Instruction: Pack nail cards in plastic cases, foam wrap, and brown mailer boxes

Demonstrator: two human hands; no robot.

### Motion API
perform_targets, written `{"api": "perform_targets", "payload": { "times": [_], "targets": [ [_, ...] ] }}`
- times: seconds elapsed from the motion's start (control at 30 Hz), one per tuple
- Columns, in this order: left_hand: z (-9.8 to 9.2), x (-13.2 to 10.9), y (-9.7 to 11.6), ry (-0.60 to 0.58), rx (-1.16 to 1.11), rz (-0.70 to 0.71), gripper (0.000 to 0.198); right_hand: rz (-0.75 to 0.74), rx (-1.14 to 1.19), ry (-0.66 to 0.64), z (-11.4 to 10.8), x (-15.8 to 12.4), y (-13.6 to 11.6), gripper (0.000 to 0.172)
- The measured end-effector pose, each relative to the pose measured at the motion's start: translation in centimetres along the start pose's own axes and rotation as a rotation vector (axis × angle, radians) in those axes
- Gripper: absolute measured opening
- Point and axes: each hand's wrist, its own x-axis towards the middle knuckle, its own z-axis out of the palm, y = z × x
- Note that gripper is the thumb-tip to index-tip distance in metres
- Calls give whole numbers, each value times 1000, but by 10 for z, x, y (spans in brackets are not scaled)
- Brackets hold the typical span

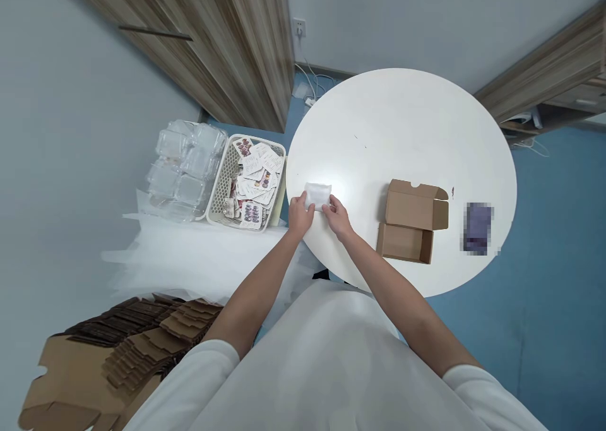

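A small white packet (317,195), apparently wrapped in a thin translucent sheet, is at the left part of the round white table. My left hand (300,215) grips its near left corner, thumb on the near side. At its right edge, my right hand (337,217) pinches it between thumb and fingers. What is inside the wrapping cannot be made out. Further right on the table is an open brown cardboard box (404,243) with its lid folded back; its inside shows bare cardboard.
A white basket (211,211) of printed cards stands left of the table, beside stacked clear plastic containers (189,159). White sheets (189,254) lie in front of them. Flat cardboard boxes (76,368) are piled lower left. A pixelated purple item (478,228) is on the table's right.
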Motion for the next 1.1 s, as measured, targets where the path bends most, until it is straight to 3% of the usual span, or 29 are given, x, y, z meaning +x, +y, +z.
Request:
{"api": "perform_targets", "payload": {
  "times": [0.13,0.23,0.4,0.57,0.63,0.77,0.97,1.1],
  "targets": [
    [8,-16,-1,-7,-125,-33,52,105,19,144,-7,-3,6,38],
    [14,-32,1,-61,-356,-108,50,162,50,200,-21,-12,11,33],
    [17,-63,15,-177,-838,-287,38,107,126,154,-51,-46,13,33],
    [21,-95,42,-382,-1069,-394,60,47,168,131,-93,-88,15,35],
    [27,-109,55,-459,-1054,-371,60,38,165,132,-114,-102,18,37],
    [48,-132,83,-569,-899,-169,42,-31,133,136,-156,-122,26,37],
    [91,-156,120,-331,-513,0,28,-125,-64,186,-208,-135,41,35],
    [117,-162,139,-298,-430,34,24,-164,-250,210,-233,-134,49,29]
  ]
}}
